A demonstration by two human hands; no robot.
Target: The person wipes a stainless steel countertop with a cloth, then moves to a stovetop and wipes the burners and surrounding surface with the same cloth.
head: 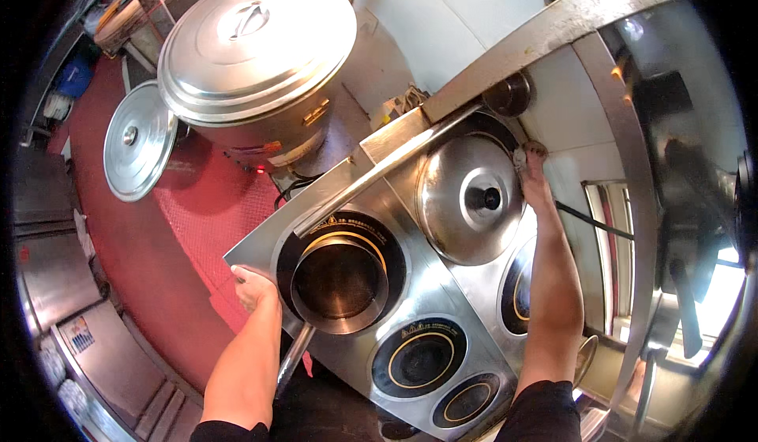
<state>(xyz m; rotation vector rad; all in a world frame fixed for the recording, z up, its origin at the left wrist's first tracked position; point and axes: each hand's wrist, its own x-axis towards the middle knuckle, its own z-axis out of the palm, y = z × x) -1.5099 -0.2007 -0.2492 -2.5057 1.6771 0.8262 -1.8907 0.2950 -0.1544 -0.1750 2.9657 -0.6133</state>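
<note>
My left hand [257, 288] is curled at the near-left corner of a steel induction cooktop [432, 288], seemingly gripping its edge. Just right of it, a steel saucepan [340, 285] with a long handle sits on a black round cooking zone; its inside looks dark and wet or bare, I cannot tell which. My right hand [535, 160] reaches far over the cooktop, between a lidded steel pot [471, 199] and the tiled wall. Its fingers press on a small pale, cloth-like thing [520, 159] beside the lid. The lid has a black knob and covers what is inside.
Left of the cooktop stands a big lidded steel vessel [260, 51], with a smaller lidded pot [141, 140] on the red floor [136, 252]. A metal rail [391, 169] crosses the cooktop's rear left. Steel shelf framing [551, 42] runs along the wall. Steel cabinets [106, 353] line the far left.
</note>
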